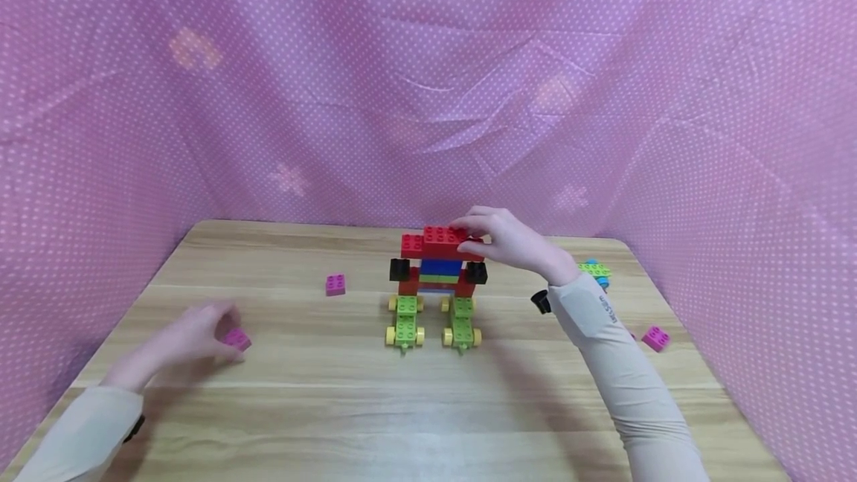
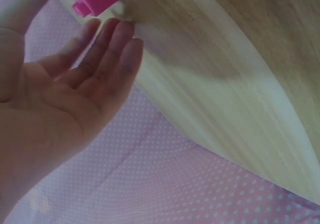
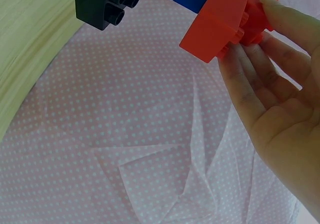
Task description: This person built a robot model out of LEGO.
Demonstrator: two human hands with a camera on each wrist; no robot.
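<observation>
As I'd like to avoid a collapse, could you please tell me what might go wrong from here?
Uneven pressure from the right grip on the top red brick could tip the stacked structure. Its green bases have yellow wheels, so it might roll. The left grip is at a magenta brick, its hold unclear; the brick might slip.

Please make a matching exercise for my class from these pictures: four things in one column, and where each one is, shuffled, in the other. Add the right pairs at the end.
Things:
1. Right hand
2. Black bricks
3. Left hand
4. Green wheeled bases

Places:
A. At the foot of the built model
B. At a red brick on top of the model
C. At a pink brick on the table
D. One on each side of the model

Right pairs: 1-B, 2-D, 3-C, 4-A
</observation>
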